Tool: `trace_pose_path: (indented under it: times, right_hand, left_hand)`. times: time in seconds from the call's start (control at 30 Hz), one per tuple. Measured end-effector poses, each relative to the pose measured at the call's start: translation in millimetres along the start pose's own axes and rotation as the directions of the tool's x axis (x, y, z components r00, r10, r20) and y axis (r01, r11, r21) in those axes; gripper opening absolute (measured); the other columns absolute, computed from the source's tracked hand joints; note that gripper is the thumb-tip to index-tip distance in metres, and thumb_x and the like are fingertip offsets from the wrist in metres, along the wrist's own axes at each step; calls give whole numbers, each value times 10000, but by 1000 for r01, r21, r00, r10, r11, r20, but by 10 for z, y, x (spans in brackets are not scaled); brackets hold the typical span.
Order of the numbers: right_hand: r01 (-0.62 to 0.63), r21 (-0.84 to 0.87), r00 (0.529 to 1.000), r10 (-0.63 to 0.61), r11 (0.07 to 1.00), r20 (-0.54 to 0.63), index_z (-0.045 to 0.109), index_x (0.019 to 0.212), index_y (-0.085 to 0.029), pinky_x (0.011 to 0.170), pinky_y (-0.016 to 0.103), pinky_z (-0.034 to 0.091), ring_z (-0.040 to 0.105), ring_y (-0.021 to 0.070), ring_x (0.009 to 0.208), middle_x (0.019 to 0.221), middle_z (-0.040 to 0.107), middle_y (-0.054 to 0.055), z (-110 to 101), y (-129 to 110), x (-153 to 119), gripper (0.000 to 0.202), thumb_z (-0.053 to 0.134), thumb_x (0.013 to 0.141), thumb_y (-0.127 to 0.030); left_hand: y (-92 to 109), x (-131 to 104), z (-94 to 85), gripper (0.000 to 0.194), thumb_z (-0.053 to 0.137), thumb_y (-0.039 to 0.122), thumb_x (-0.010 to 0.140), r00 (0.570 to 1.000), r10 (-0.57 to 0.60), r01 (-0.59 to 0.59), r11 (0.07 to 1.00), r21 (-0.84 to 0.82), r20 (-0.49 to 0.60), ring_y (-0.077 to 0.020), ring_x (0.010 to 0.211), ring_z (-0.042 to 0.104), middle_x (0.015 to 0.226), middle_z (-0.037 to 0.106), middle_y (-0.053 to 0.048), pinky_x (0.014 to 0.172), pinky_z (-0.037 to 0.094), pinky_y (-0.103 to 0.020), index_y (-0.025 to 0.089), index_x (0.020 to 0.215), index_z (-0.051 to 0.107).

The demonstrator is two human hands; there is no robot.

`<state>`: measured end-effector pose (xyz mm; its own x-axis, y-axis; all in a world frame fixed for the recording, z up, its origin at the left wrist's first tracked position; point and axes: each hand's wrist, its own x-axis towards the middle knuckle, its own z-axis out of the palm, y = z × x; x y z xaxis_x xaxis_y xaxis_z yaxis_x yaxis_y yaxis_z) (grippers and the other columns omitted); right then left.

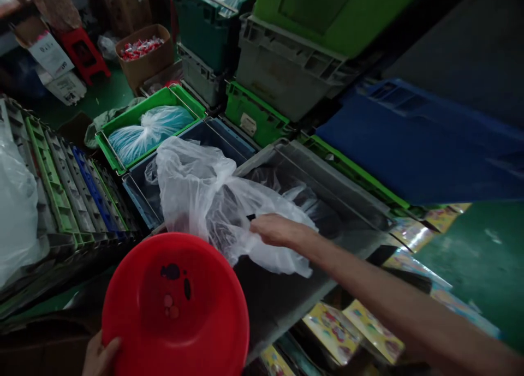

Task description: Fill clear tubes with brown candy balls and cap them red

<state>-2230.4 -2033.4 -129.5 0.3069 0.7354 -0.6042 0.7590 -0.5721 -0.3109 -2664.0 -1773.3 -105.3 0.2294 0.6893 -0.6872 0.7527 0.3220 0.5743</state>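
The red basin (176,343) is being held out by the left hand (100,357), thumb lapped over its rim and fingers out of sight beneath; a few dark and pink pieces (170,306) are seen in its bottom. The right hand (274,231) is curled nearly closed at the clear plastic bag (184,168), and a small dark piece (251,217) appears, through the blur, to be pinched at its fingertips. Whether film is also gripped cannot be told. What is called for is a steady basin and fingers kept free of the loose folds.

The bag is slumped beyond the right hand and to its left, across the blue-grey crate (141,201) and the grey crate (262,152). Below the right forearm, yellow printed boxes (332,332) are seen. Farther off, past both hands, a green crate (107,148), an open carton (143,70) and a red stool (84,54) stand above green flooring (462,261).
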Motion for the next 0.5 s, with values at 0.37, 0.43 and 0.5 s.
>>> trace_pose_path:
  times: [0.37,0.43,0.5]
  right_hand:
    - [133,-242,957,-188,961,-220,655,710,-203,859,421,419,575,224,764,773,632,63,65,-454,-1155,203,566,785,-37]
    - [148,-327,896,-267,933,-356,635,692,-211,836,438,425,551,233,735,740,610,57,206,-508,-1236,193,584,744,-32]
    - [108,-390,846,-291,915,-447,645,770,-212,877,470,424,560,260,817,820,625,72,313,-584,-1331,195,575,742,-32]
  left_hand:
    - [1540,-201,1161,620,531,348,911,266,900,-773,-14,634,344,-351,1504,118,1592,206,-212,1168,305,-541,125,1452,326]
    - [1931,-185,1625,674,542,343,903,98,848,-833,-216,509,521,-353,1507,80,1586,227,-212,1175,276,-553,118,1478,273]
    - [2232,-128,2103,721,577,334,850,-4,652,-885,-355,300,758,-349,1498,133,1584,275,-165,1182,215,-595,177,1488,280]
